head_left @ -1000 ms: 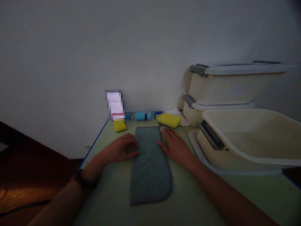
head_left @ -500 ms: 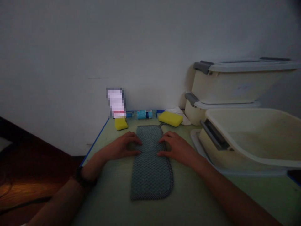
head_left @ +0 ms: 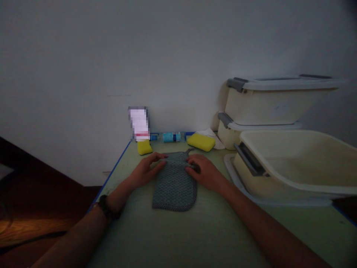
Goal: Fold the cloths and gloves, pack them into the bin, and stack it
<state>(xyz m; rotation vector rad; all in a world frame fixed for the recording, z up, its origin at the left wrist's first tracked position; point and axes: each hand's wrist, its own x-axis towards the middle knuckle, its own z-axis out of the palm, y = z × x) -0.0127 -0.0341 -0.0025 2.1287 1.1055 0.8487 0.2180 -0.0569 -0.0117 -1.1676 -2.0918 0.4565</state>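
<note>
A grey-green woven cloth (head_left: 174,188) with a darker edging lies lengthwise on the table in front of me. My left hand (head_left: 149,167) pinches its left side, thumb and fingers closed on the fabric. On the opposite side, my right hand (head_left: 202,169) grips the right edge in the same way. A raised crease crosses the cloth between the two hands. Its near part lies flat, and a small hanging loop shows at the far right corner. The fingertips partly cover the cloth's edges.
Along the wall stand a blurred-out phone (head_left: 139,123), a yellow sponge (head_left: 144,147), a blue-labelled bottle (head_left: 171,137) on its side and a larger yellow sponge (head_left: 201,142). At right are an open cream bin (head_left: 290,191) and stacked lidded boxes (head_left: 279,106).
Both hands have closed on the cloth's sides and gathered it into a crease. The near edge has moved away from me, so the cloth looks shorter. The view has shifted slightly.
</note>
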